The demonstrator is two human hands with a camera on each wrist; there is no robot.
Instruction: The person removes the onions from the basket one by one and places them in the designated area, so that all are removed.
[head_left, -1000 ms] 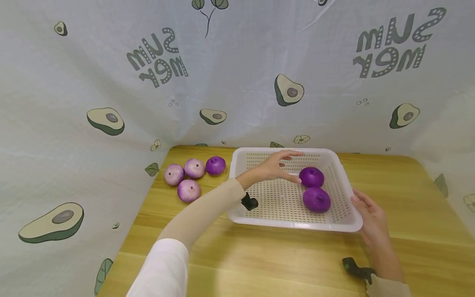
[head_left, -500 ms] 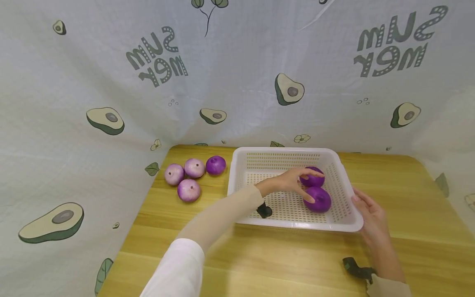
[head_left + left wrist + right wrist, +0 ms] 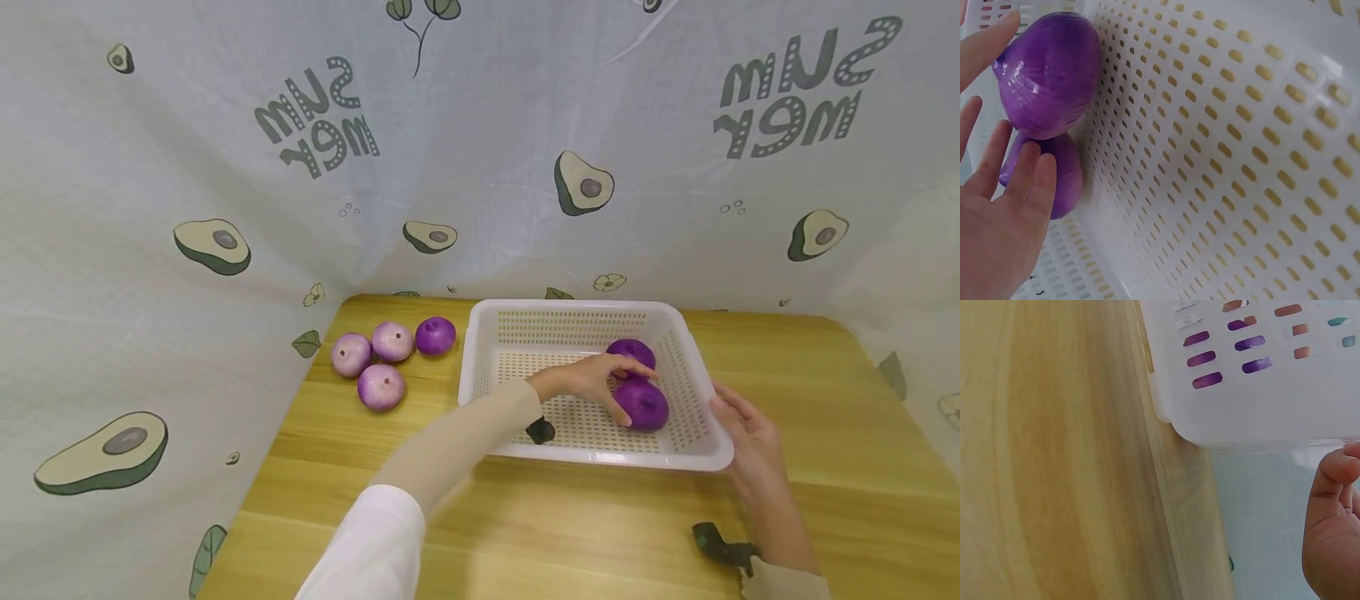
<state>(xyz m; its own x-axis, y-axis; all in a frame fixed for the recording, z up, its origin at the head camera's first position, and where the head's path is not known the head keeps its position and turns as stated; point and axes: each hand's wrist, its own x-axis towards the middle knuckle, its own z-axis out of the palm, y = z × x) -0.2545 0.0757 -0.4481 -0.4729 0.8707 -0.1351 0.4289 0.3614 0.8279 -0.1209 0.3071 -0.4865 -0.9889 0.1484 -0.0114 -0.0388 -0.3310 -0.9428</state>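
Observation:
Two purple onions lie in the right part of a white plastic basket point(image 3: 592, 457). My left hand point(image 3: 588, 379) reaches in over the basket, thumb and fingers spread around the left side of the front onion point(image 3: 643, 405). Behind it sits the back onion point(image 3: 630, 352), partly covered by my fingers. In the left wrist view the fingers point(image 3: 1022, 175) are slightly bent and loosely spaced beside the front onion point(image 3: 1054, 72), overlapping the other onion point(image 3: 1063, 178). My right hand point(image 3: 753, 442) grips the basket's right rim, thumb at the edge, as the right wrist view point(image 3: 1338, 531) also shows.
Left of the basket, a purple onion point(image 3: 436, 336) and several paler onions point(image 3: 381, 387) lie on the wooden table point(image 3: 570, 533). A white curtain point(image 3: 480, 150) printed with avocados hangs behind the table and down its left side.
My left hand has moved right and down from above the back onion to around the front onion, its thumb and fingers coming closer together. The right hand and basket have stayed put.

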